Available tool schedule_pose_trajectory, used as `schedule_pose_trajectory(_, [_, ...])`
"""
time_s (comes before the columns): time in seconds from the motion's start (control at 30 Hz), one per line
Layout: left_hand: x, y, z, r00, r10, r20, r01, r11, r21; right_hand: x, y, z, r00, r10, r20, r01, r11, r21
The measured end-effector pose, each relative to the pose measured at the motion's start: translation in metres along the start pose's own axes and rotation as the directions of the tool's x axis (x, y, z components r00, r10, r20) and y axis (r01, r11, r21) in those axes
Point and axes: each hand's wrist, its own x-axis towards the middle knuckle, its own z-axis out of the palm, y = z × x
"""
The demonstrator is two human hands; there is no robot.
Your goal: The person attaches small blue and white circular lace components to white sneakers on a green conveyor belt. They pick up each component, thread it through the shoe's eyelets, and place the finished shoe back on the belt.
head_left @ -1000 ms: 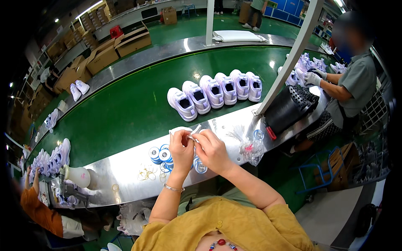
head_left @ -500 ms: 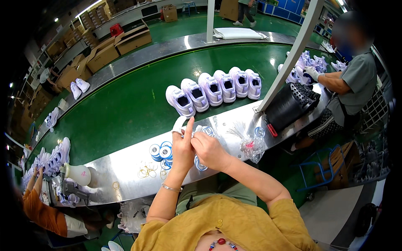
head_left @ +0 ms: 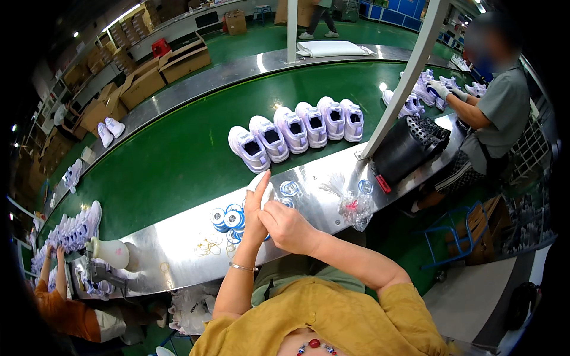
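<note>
Both hands have drawn closer together, left hand (head_left: 254, 215) and right hand (head_left: 287, 225) pinching one small white piece (head_left: 261, 188), with tape rolls (head_left: 227, 218) beside them and five shoes (head_left: 297, 127) beyond untouched.

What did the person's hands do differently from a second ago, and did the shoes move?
The left hand went from curled against the right hand to standing up with fingers straight, a small white piece behind them. The right hand stayed close beside it, over the metal ledge. What the hands hold is too small to tell. The row of white shoes on the green belt slid slightly left. The blue-and-white rolls and clear bag stayed put.
</note>
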Motion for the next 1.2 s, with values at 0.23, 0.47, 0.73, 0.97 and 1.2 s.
schedule_pose_trajectory(0.23, [0.007,0.008,-0.002,0.971,-0.233,-0.051,0.161,0.798,-0.581,0.008,0.013,-0.002,0.958,0.216,-0.190,-0.174,0.961,0.214])
schedule_pose_trajectory(0.47, [0.022,0.018,-0.002,0.940,-0.329,0.089,0.247,0.477,-0.844,0.012,0.025,0.017,0.940,0.308,-0.151,-0.213,0.869,0.446])
schedule_pose_trajectory(0.73, [0.106,-0.083,-0.047,0.891,-0.444,-0.097,0.439,0.895,-0.074,0.028,0.115,0.020,0.992,0.100,-0.078,-0.113,0.973,-0.199])
schedule_pose_trajectory(0.97, [0.170,-0.148,-0.008,0.568,-0.800,0.193,0.815,0.580,0.007,0.037,0.150,0.042,0.998,0.020,-0.058,-0.020,1.000,-0.003])
schedule_pose_trajectory(1.2, [0.204,-0.151,0.083,0.696,-0.695,0.178,0.691,0.716,0.096,-0.024,0.120,0.008,0.924,0.338,-0.180,-0.262,0.901,0.346])
